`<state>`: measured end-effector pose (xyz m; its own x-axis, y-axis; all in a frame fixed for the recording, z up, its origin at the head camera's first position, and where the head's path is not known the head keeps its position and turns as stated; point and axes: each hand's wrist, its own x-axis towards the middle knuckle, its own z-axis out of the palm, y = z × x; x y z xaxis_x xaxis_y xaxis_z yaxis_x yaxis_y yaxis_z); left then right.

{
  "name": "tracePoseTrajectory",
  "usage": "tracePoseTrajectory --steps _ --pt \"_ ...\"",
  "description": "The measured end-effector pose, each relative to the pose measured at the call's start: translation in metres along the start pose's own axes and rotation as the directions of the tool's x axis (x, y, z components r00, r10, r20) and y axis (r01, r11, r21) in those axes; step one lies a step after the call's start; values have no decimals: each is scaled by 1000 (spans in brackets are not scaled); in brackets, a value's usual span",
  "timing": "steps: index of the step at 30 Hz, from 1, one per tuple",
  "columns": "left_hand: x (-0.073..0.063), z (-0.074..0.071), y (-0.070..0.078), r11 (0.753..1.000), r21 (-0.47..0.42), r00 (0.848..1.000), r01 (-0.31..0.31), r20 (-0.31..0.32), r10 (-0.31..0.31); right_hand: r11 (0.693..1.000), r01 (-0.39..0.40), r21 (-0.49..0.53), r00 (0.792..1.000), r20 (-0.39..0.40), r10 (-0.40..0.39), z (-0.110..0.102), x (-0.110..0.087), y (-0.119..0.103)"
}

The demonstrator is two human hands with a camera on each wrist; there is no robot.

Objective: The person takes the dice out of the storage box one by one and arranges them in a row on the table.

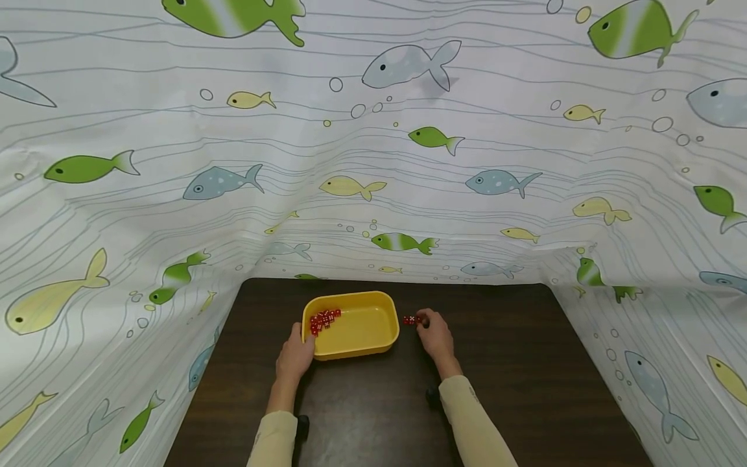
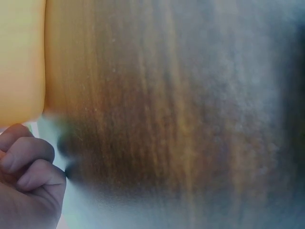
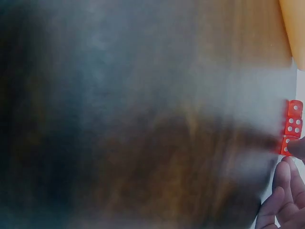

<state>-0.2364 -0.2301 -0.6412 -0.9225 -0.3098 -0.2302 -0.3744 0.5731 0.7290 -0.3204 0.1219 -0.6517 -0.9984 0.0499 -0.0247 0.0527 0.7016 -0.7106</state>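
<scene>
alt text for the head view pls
A person's left hand grips a yellow tray of red dice; the right hand holds the end of a row of dice beside it on a dark table. Fish-patterned cloth rises behind.

Yellow tray (image 1: 364,324), one; dark table (image 1: 525,344), one; left hand (image 1: 296,353), one; right hand (image 1: 435,334), one. Red dice (image 3: 293,127) at right: three; dice cluster (image 1: 322,319), left inside tray: too crowded to count.

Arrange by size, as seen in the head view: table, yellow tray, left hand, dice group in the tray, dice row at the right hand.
1. Table
2. Yellow tray
3. Left hand
4. Dice group
5. Dice row, partly covered by the right hand
</scene>
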Motion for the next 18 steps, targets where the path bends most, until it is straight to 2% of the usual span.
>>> tracePoseTrajectory --steps 11,18 --pt "-1 -1 2 1000 16 1000 7 -8 -7 998 15 58 999 -33 -13 -2 0 -4" --pt "-1 0 1 1000 16 1000 2 -4 -2 992 40 116 995 -94 -29 -2 1 -22"
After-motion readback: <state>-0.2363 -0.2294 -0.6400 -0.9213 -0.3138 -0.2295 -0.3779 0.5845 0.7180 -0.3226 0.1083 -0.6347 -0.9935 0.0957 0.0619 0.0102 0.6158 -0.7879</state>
